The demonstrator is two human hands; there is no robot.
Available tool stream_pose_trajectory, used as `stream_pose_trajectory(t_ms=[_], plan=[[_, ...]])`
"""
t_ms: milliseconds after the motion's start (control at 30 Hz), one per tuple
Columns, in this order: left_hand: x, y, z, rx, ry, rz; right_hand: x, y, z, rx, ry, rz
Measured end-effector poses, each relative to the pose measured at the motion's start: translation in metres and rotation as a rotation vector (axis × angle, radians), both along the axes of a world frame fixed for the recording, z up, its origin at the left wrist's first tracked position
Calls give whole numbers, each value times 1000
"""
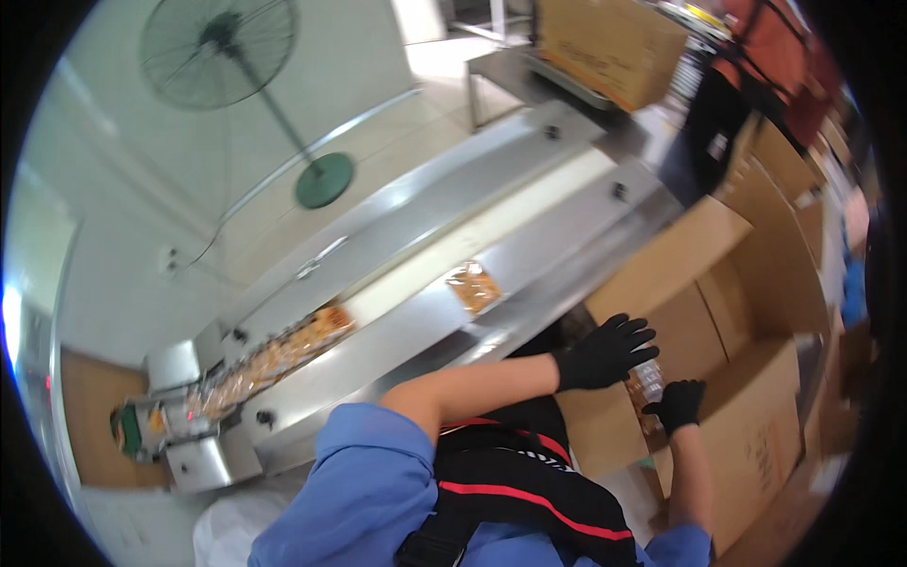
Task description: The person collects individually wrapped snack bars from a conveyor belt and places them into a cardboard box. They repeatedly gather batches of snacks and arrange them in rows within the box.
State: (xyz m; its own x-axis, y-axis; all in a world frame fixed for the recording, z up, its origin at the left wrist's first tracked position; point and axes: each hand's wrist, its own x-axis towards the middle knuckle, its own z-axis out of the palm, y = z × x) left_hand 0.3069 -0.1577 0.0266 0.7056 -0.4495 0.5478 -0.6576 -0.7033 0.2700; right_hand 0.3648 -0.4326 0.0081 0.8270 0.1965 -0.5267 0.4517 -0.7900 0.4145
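My left hand [608,352], in a black glove, reaches over the near side of an open cardboard box [762,404]. Its fingers are spread, and its thumb side lies close to clear-wrapped brown food packs [643,388]. Across those packs from it is my right hand [678,407], also gloved in black, with the thumb at their edge. Whether the right fingers grip them is hidden. Beside the box, one wrapped pack [474,288] lies on the steel ledge of a conveyor [460,248]. A row of similar wrapped packs [283,354] stands on the belt at its left end.
A green-based pedestal fan [324,180] stands on the floor beyond the conveyor. Another cardboard box [613,49] rests at the conveyor's far end. A person in an orange top [765,42] stands at the upper right, near more cartons. Black knobs [619,191] stick up from the conveyor's side plates.
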Motion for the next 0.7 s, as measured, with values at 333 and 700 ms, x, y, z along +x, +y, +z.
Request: stream_pose_trajectory(t_ms=[333,700], plan=[[-438,278,-57,-195,-183,1897,-104,345,34,1360,59,802],[-562,351,-54,-340,318,2384,-233,540,-37,1259,635,892]])
